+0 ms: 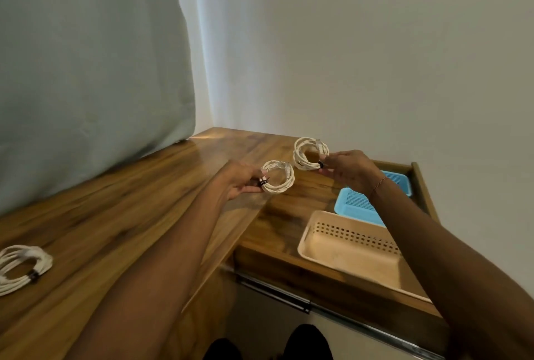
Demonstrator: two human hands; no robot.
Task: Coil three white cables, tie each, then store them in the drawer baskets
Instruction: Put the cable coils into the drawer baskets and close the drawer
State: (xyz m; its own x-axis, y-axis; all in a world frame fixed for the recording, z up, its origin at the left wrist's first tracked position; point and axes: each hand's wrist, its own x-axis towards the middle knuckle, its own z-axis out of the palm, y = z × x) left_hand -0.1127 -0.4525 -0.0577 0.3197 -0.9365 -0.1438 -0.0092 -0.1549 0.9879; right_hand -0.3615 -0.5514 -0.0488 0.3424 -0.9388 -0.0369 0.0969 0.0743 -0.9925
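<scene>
My left hand pinches a coiled white cable at its black tie, just above the wooden tabletop. My right hand pinches a second coiled white cable at its black tie, held a little higher and further back. A third tied white coil lies on the tabletop at the far left. The drawer on the right stands pulled out, holding a cream basket and a blue basket behind it; both look empty.
A grey-green curtain hangs over the table's back left. A pale wall stands behind the table and drawer. The drawer's metal slide rail runs below it. Dark shoes show at the bottom edge.
</scene>
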